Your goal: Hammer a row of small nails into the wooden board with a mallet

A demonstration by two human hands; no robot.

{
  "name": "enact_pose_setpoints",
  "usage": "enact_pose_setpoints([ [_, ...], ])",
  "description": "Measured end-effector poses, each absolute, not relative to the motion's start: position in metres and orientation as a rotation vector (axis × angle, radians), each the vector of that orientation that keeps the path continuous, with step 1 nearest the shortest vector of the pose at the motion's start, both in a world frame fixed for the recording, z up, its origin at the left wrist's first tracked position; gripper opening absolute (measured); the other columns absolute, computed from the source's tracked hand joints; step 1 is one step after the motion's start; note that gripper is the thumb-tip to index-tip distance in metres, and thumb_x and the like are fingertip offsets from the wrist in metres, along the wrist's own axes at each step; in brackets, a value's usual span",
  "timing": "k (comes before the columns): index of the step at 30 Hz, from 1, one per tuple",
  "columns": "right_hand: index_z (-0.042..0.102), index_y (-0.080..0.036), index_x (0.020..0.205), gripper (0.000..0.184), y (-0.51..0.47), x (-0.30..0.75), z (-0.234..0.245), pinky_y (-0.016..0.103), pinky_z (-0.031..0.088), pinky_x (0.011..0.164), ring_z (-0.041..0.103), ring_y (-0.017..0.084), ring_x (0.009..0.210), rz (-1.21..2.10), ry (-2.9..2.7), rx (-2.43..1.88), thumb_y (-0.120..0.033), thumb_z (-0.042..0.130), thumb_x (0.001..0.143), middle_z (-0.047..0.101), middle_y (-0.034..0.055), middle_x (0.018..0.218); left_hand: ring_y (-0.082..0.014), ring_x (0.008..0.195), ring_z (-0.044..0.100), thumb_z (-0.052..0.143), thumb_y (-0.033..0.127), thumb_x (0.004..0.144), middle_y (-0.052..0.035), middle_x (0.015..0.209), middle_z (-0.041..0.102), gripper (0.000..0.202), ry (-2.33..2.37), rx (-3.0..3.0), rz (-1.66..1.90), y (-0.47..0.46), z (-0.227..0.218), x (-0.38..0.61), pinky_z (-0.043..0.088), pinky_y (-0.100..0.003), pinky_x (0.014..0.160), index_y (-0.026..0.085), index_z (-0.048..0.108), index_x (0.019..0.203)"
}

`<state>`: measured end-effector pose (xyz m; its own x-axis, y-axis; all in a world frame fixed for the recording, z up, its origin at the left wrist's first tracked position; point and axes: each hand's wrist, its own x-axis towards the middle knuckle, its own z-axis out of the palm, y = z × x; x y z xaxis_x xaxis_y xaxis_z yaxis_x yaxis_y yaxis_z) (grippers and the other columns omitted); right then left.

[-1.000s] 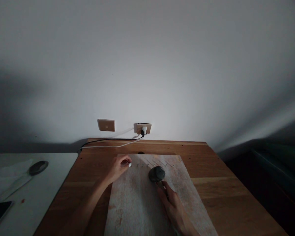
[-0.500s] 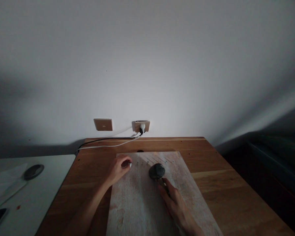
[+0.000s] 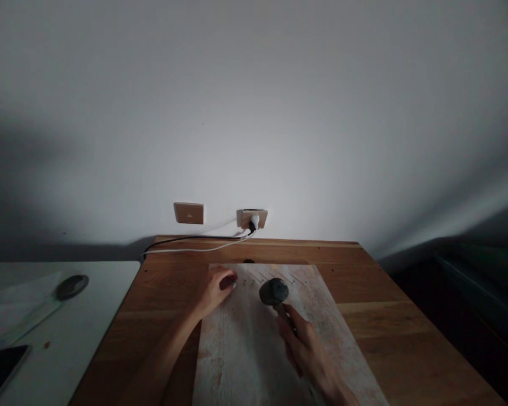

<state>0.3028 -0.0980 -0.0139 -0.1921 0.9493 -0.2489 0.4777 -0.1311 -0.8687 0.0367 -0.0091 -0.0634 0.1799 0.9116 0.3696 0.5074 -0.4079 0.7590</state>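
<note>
My right hand (image 3: pixel 307 347) is wrapped round the handle of a mallet. Its dark, thick mallet head (image 3: pixel 274 291) hangs over the upper middle of a pale, worn board (image 3: pixel 245 349). Near the board's far left corner, the thumb and fingers of my left hand (image 3: pixel 218 288) are pinched together. Whatever they hold is too small to make out. Between the left fingertips and beyond the mallet, several small nails (image 3: pixel 253 282) stand in a row along the board's far end, casting thin shadows. The mallet head hides part of that row.
The board lies on a brown wooden table (image 3: pixel 402 338) against a wall. Cables (image 3: pixel 203 249) run along the table's back edge from a wall socket (image 3: pixel 260 217). At left, a white table (image 3: pixel 84 332) holds a dark round object (image 3: pixel 71 287), papers and a dark flat device (image 3: pixel 2 369).
The whole view has shifted, so the scene sits further right. Against the board, the mallet head has moved slightly left and tilted. My left hand keeps its pinch near the far left corner.
</note>
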Motion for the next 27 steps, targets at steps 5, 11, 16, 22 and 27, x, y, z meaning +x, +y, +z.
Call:
enact_pose_setpoints([
  [5, 0.055, -0.016, 0.126, 0.05, -0.081, 0.267, 0.006, 0.018, 0.029, 0.032, 0.039, 0.009, 0.033, 1.317, -1.69, -1.482, -0.057, 0.042, 0.1, 0.044, -0.0119, 0.051, -0.0221, 0.099, 0.07, 0.063, -0.001, 0.071, -0.0043, 0.099, 0.076, 0.045, 1.317, 1.904, 1.161, -0.012, -0.066, 0.035, 0.053, -0.034, 0.091, 0.021, 0.072, 0.109],
  [11, 0.06, -0.018, 0.121, 0.043, -0.068, 0.24, 0.019, 0.022, 0.03, 0.034, 0.047, 0.013, 0.033, 1.252, -1.791, -1.437, -0.051, 0.042, 0.1, 0.05, -0.0084, 0.049, -0.0246, 0.101, 0.069, 0.064, 0.0, 0.073, -0.0037, 0.099, 0.077, 0.046, 1.288, 1.947, 1.158, -0.015, -0.06, 0.033, 0.053, -0.038, 0.095, 0.022, 0.071, 0.113],
  [16, 0.062, -0.02, 0.111, 0.034, -0.065, 0.234, 0.013, 0.026, 0.031, 0.039, 0.051, 0.015, 0.035, 1.214, -1.865, -1.463, -0.046, 0.042, 0.101, 0.055, -0.0058, 0.05, -0.0256, 0.103, 0.069, 0.059, -0.001, 0.075, -0.0038, 0.105, 0.076, 0.048, 1.255, 1.945, 1.203, -0.016, -0.058, 0.033, 0.054, -0.037, 0.094, 0.02, 0.069, 0.117],
  [22, 0.062, -0.02, 0.113, 0.037, -0.071, 0.233, 0.01, 0.028, 0.037, 0.044, 0.053, 0.016, 0.039, 1.201, -1.864, -1.477, -0.047, 0.04, 0.102, 0.059, -0.004, 0.055, -0.0257, 0.104, 0.07, 0.061, 0.0, 0.07, -0.0056, 0.107, 0.076, 0.053, 1.272, 1.929, 1.152, -0.014, -0.059, 0.033, 0.054, -0.039, 0.095, 0.021, 0.069, 0.119],
  [27, 0.061, -0.022, 0.113, 0.035, -0.073, 0.232, 0.01, 0.026, 0.036, 0.04, 0.049, 0.014, 0.036, 1.249, -1.787, -1.467, -0.05, 0.041, 0.101, 0.053, -0.0067, 0.051, -0.0254, 0.105, 0.069, 0.063, 0.003, 0.071, -0.0052, 0.106, 0.076, 0.05, 1.316, 1.906, 1.15, -0.012, -0.063, 0.032, 0.054, -0.04, 0.097, 0.023, 0.071, 0.117],
])
